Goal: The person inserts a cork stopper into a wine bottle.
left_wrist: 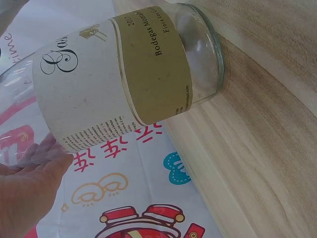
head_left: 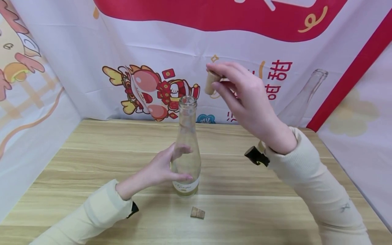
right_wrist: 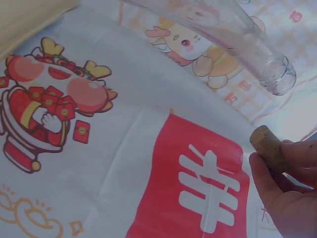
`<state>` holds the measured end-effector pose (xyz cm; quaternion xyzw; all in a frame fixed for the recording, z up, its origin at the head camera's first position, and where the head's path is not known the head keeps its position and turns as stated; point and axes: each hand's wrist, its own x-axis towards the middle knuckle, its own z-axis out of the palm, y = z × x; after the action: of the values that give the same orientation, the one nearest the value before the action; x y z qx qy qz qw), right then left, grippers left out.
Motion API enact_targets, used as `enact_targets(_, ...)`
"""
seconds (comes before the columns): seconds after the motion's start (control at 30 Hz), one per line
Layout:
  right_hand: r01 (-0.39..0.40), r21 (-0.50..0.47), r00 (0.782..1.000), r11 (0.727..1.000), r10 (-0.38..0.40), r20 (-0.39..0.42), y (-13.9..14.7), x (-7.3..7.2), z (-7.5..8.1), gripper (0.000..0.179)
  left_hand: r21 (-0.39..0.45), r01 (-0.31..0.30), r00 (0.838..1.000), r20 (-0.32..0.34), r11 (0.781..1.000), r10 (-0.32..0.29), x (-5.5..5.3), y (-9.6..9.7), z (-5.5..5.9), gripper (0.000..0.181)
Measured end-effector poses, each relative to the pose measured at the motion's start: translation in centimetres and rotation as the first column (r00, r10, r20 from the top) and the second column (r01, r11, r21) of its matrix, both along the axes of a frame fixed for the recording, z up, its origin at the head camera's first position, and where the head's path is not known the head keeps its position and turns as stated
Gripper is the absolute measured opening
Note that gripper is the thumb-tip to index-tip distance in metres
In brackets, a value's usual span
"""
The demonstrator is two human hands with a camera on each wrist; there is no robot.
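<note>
A clear glass wine bottle (head_left: 188, 136) stands upright on the wooden table, its mouth uncovered. Around its body curls my left hand (head_left: 165, 166), thumb on the near side and fingers behind the glass. The left wrist view shows the bottle's white and gold label (left_wrist: 114, 79) with the left hand (left_wrist: 29, 193) above it on the bottle. Higher and to the right of the bottle mouth, my right hand (head_left: 245, 92) pinches a cork (head_left: 211, 82) between thumb and fingers. That cork (right_wrist: 267, 144) is apart from the bottle neck (right_wrist: 275, 74) in the right wrist view.
Another cork (head_left: 197, 213) lies on the table (head_left: 251, 211) in front of the bottle. A second clear bottle (head_left: 306, 95) stands at the back right, partly hidden behind the right forearm. Printed white cloth (head_left: 92, 68) hangs along the back and sides.
</note>
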<state>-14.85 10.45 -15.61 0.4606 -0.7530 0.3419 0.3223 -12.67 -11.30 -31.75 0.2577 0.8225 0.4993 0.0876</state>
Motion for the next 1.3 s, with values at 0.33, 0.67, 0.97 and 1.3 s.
enact_targets(0.33, -0.137, -0.038, 0.989, 0.99, 0.135, -0.067, -2.0, 1.8, 1.3, 0.026, 0.006, 0.01, 0.998, -0.056, 1.0, -0.009, 0.1, 0.1, -0.1, 0.067)
enact_targets(0.67, -0.155, -0.007, 0.986, 0.988, 0.154, -0.058, -3.0, 2.2, 0.8, 0.024, 0.011, 0.016, 0.999, -0.052, 1.0, -0.016, 0.1, 0.0, -0.1, 0.067)
enact_targets(0.97, -0.199, 0.052, 0.975, 0.979, 0.203, -0.086, -2.2, -1.1, -2.2, 0.04, 0.02, 0.029, 0.998, -0.059, 0.999, -0.028, 0.1, 0.0, -0.2, 0.067)
enact_targets(1.3, -0.173, -0.03, 0.976, 0.984, 0.168, -0.138, -3.2, 0.8, -1.6, 0.019, 0.027, 0.033, 0.996, -0.088, 0.999, -0.03, -0.2, -0.1, -0.4, 0.07)
